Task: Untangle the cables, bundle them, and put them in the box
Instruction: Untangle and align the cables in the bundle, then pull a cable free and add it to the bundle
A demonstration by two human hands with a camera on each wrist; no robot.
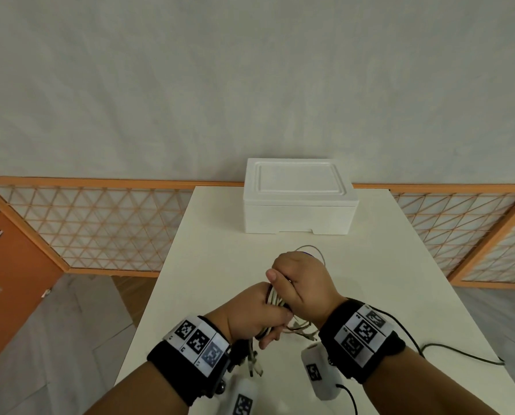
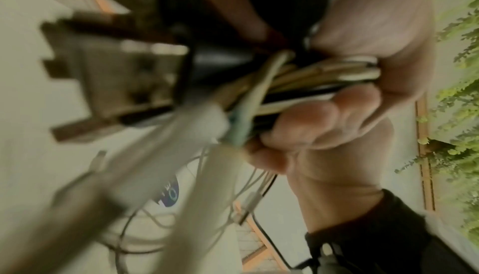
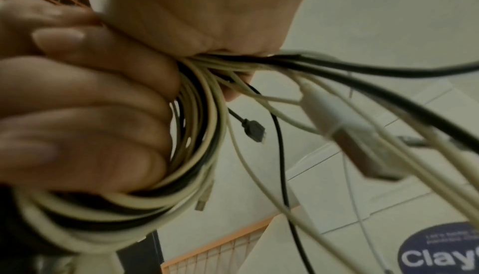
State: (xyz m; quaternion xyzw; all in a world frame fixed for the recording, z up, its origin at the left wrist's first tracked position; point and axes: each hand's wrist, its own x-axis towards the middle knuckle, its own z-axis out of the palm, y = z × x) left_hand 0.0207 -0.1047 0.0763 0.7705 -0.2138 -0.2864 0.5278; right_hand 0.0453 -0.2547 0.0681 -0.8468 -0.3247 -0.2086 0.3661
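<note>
Left hand [image 1: 251, 314] fingers curl tight round the coiled cables [image 1: 275, 298], right hand [image 1: 302, 283] fingers clamp the same coil above the near surface [image 1: 370, 280]. Bundling underway; next, loose ends need gathering; the far box [image 1: 298, 196] sits lidded.

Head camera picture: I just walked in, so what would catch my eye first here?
Most likely the two hands meeting low over the white table: the left hand and right hand both grip one coil of white and black cables, loose ends dangling below. Next, the white foam box at the table's far edge, its lid still on.
</note>
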